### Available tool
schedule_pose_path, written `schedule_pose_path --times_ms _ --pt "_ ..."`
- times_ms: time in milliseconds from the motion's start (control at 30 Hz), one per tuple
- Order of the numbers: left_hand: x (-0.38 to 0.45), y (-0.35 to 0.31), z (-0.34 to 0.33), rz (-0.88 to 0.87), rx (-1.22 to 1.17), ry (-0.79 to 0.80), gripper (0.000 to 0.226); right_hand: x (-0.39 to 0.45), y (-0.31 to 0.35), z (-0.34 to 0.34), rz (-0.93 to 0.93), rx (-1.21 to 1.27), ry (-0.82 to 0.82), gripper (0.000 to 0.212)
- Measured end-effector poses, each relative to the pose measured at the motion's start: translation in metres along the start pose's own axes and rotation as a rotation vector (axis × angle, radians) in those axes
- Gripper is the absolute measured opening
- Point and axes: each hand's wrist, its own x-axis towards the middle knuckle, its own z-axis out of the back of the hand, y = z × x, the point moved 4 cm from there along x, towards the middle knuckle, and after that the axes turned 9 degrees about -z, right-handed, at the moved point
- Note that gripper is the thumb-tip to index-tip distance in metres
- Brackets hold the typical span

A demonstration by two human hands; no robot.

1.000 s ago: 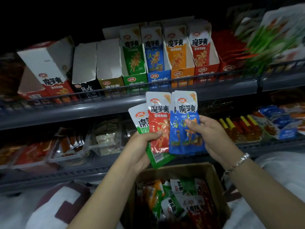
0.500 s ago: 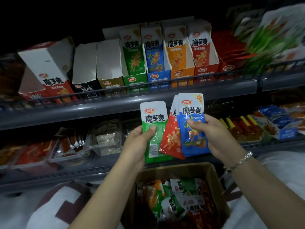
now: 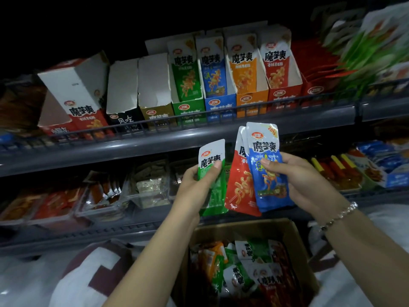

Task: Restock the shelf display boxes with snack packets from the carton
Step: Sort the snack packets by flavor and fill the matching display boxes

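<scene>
Splitting the fanned handful is what has just happened: a second ago the green, red and blue packets overlapped between both hands, and now the glossy green foil snack packet (image 3: 212, 178) sits alone in the left hand (image 3: 197, 185), thumb pinched across its front, clear of the others. The right hand (image 3: 303, 180) grips the glossy red foil packet (image 3: 240, 187) and, on top of it, the glossy blue foil packet (image 3: 269, 173), thumb pressing the blue one's face. Sorted by colour, the green packet looks ready for the green cardboard display box (image 3: 188, 107) on the grey metal shelf (image 3: 155, 142) above the left hand. Below both wrists, the open brown cardboard carton (image 3: 296, 235) holds many more mixed packets, so restocking seems far from finished.
</scene>
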Motion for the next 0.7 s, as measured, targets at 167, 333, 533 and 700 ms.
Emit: schedule_pose_path --times_ms 167,333,533,700 --pt "0.000 0.000 -0.002 0.003 -0.038 0.041 0.074 -0.003 0.008 0.005 -0.008 -0.009 0.032 0.042" --pt "-0.004 0.000 -0.014 0.086 -0.197 0.174 0.023 -0.004 0.007 0.005 -0.006 -0.013 0.027 0.045" --pt "-0.009 0.001 -0.023 0.184 -0.446 0.264 0.037 -0.004 0.006 0.000 0.038 -0.017 0.010 0.024" --pt "-0.012 0.003 -0.027 0.173 -0.342 0.288 0.037 -0.004 -0.002 -0.008 0.109 -0.035 -0.050 0.024"
